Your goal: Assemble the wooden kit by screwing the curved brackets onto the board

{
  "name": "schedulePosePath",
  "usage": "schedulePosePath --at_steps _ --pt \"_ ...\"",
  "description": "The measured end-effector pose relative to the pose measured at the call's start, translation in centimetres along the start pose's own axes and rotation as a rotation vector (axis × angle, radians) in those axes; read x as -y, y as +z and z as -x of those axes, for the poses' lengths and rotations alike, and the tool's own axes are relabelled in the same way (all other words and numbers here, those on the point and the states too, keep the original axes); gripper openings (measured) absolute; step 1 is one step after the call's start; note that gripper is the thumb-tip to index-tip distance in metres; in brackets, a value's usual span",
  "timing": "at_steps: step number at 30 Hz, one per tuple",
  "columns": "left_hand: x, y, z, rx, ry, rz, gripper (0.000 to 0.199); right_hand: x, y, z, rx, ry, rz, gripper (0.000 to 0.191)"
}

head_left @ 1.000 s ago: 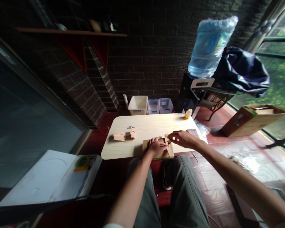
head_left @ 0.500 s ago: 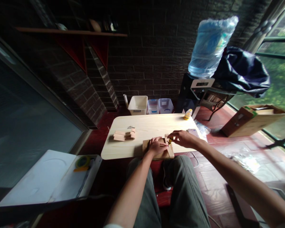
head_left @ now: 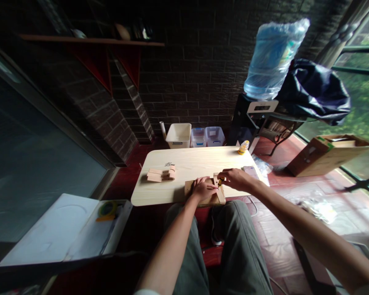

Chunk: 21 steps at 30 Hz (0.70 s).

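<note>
At the near right of the table [head_left: 160, 196], I'm bracing the wooden board [head_left: 189, 189] under my spread left hand [head_left: 201, 189] while my right hand [head_left: 235, 179] is pinching a yellow-and-black screwdriver [head_left: 220, 181], best held upright.

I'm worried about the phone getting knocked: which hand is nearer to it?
Right. The right hand is close by, just left of the phone; the left hand is farther left, resting on the board.
</note>
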<state>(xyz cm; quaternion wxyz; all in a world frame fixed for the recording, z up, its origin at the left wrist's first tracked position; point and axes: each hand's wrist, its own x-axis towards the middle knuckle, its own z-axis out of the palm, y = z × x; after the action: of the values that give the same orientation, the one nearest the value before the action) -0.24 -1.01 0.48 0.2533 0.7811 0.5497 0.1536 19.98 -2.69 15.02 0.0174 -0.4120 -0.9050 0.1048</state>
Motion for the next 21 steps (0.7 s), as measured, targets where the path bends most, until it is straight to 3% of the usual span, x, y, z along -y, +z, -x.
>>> schedulePosePath --at_steps 5,11,21 --pt "0.2 0.2 -0.2 -0.007 -0.003 -0.014 0.023 0.1 0.6 -0.6 0.078 0.036 0.084 0.019" --pt "0.3 0.3 -0.2 -0.004 0.019 -0.025 0.024 0.1 0.6 -1.9 0.113 -0.019 0.192 0.013" --pt "0.3 0.4 -0.3 0.008 0.011 -0.021 0.025 -0.6 1.2 -2.2 0.113 -0.023 0.180 0.014"
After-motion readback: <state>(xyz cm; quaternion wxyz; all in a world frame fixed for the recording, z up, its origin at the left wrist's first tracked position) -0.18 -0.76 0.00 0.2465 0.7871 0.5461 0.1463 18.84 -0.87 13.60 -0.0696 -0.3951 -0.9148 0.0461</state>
